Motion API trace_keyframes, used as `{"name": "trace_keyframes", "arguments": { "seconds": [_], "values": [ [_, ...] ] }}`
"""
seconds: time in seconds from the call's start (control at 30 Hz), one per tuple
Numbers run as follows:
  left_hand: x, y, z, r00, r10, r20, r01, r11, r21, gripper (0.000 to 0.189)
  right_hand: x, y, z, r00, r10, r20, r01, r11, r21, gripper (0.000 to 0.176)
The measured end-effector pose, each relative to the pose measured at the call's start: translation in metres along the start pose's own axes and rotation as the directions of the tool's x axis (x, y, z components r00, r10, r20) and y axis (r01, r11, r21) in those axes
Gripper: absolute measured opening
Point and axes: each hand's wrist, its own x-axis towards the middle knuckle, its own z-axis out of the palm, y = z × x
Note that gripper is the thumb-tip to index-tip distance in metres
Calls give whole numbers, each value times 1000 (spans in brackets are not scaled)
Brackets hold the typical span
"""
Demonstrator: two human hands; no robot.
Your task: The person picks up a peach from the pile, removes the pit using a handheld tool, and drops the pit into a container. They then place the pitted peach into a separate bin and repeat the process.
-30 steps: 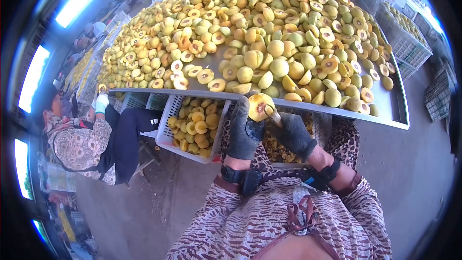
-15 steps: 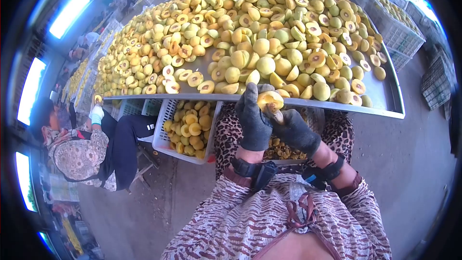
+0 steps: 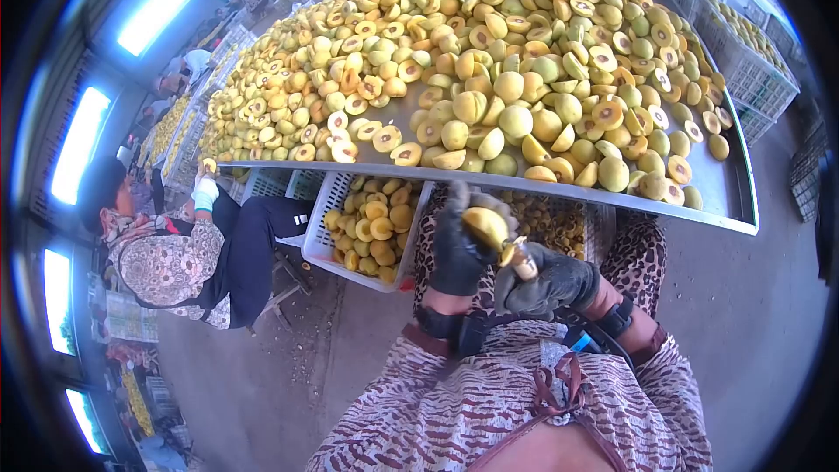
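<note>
My left hand (image 3: 456, 249), in a dark glove, is closed round a yellow peach half (image 3: 486, 225) below the front edge of the metal table. Just right of it, my gloved right hand (image 3: 559, 281) grips a small hand tool (image 3: 524, 262) with a pale, light-brown handle. A yellow-orange bit shows at the tool's tip, close to the fruit; the rest of the tool is hidden by my fingers. Beneath both hands, a container of dark-brown and yellow pit scraps (image 3: 551, 223) stands between my knees.
Halved peaches (image 3: 489, 61) are heaped across the metal table (image 3: 402, 129). A white basket (image 3: 325, 210) of peach halves stands left of my legs. A co-worker (image 3: 170, 267) sits further left, holding a piece of fruit. Stacked crates (image 3: 765, 92) stand at the right.
Both hands have come down from the table edge toward my body, with the peach half and the tool still in them. The peach half has turned, and the tool tip has come off it with a bit on it.
</note>
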Motion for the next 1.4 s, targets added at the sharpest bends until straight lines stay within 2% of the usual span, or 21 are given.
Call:
{"name": "trace_keyframes", "arguments": {
  "seconds": [0.03,0.07,0.1,0.13,0.17,0.23,0.37,0.4,0.47,0.57,0.7,0.77,0.83,1.0,1.07,1.1,1.17,1.23,1.3,1.37,1.4],
  "values": [
    [9,8,-29,997,70,17,-70,997,-18,45,-7,-18,10,996,76,38,-82,983,167,21],
    [16,25,-56,975,211,-74,-200,972,125,46,-20,-31,28,957,-46,-286,48,999,2,23],
    [22,46,-82,924,355,-142,-308,911,275,48,-25,-58,39,893,-64,-445,-179,857,-484,7],
    [34,68,-108,812,572,-112,-323,602,730,47,-27,-31,1,875,-164,-455,-294,566,-770,7],
    [46,89,-123,692,721,36,-184,128,975,46,-29,-2,-36,868,-260,-423,-387,178,-905,7],
    [67,122,-109,727,666,168,230,-467,854,46,-21,-6,-29,821,-350,-450,-370,272,-888,8],
    [134,103,-88,880,473,-42,378,-644,665,48,8,-7,-15,798,-454,-395,-237,367,-900,8],
    [139,102,-90,880,474,-36,372,-641,672,48,12,-10,-12,796,-458,-395,-241,359,-902,8],
    [156,96,-107,907,421,-21,188,-359,914,48,15,-16,-4,836,-235,-495,-78,843,-532,10],
    [155,95,-126,938,346,-9,-148,425,893,35,23,-32,11,809,-283,-516,-96,801,-590,13],
    [84,63,-69,869,479,125,-465,702,540,32,51,-27,19,779,-382,-497,3,795,-606,13],
    [57,42,-41,908,404,111,-406,783,471,35,63,-26,22,710,-594,-378,-4,534,-846,12],
    [29,25,-6,952,291,94,-305,930,205,37,61,-29,23,681,-606,-411,-20,546,-838,12],
    [30,-11,-6,985,136,103,-130,989,-69,44,39,-24,14,619,-626,-474,-160,491,-856,17],
    [27,-17,5,917,341,206,-398,789,469,48,32,-25,14,619,-620,-482,-123,529,-839,17],
    [26,-18,11,919,333,209,-393,791,469,48,30,-26,14,607,-641,-469,-118,511,-852,9],
    [23,-20,20,962,216,166,-235,967,104,48,28,-18,8,592,-662,-459,-112,497,-860,9],
    [24,-22,21,968,187,168,-198,979,52,46,32,-7,-4,583,-788,-199,-52,208,-977,33],
    [22,-23,27,970,167,175,-168,986,-7,45,33,-7,-1,558,-820,-131,-31,137,-990,41],
    [14,-24,38,876,416,243,-472,844,255,46,32,-10,0,533,-844,-60,-13,63,-998,49],
    [18,-27,31,875,418,242,-473,844,253,46,32,-8,-6,542,-838,-63,-26,58,-998,46]
  ]
}}
